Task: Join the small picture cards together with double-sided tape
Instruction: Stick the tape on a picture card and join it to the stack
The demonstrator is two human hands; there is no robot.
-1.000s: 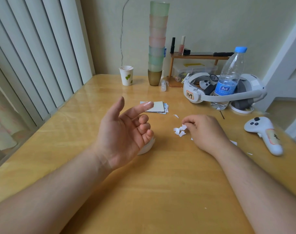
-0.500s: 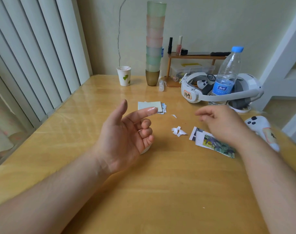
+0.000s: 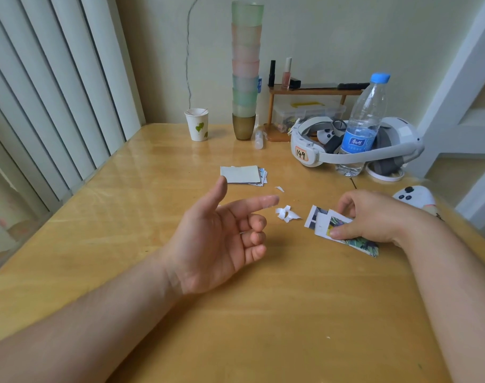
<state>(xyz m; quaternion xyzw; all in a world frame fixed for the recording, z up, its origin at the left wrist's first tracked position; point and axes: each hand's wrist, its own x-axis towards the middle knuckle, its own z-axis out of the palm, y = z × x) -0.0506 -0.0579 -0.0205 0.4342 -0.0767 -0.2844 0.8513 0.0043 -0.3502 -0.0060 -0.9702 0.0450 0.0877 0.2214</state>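
Joined picture cards (image 3: pixel 343 230) lie right of frame centre on the table (image 3: pixel 125 230), a short overlapping row. The right hand (image 3: pixel 374 217) pinches their near edge, thumb below and fingers curled over the top, likely to lift or square the row for the next join. A spare card stack (image 3: pixel 242 174) waits face down above centre, near but apart. Crumpled white backing scraps (image 3: pixel 287 213) sit between the two hands — probably peeled tape liner.

The left hand (image 3: pixel 222 239) hovers palm-up at centre, forefinger straight, other fingers loosely curled. It holds no object; a glossy patch on the fingertip could be tape, cannot tell.

Against half a second earlier: the right hand was open above the cards and now grips them, and the left hand has barely shifted. The roll partly seen under the left hand then is now hidden.

Water bottle (image 3: pixel 360 125) and headset (image 3: pixel 354 150) stand at upper right.
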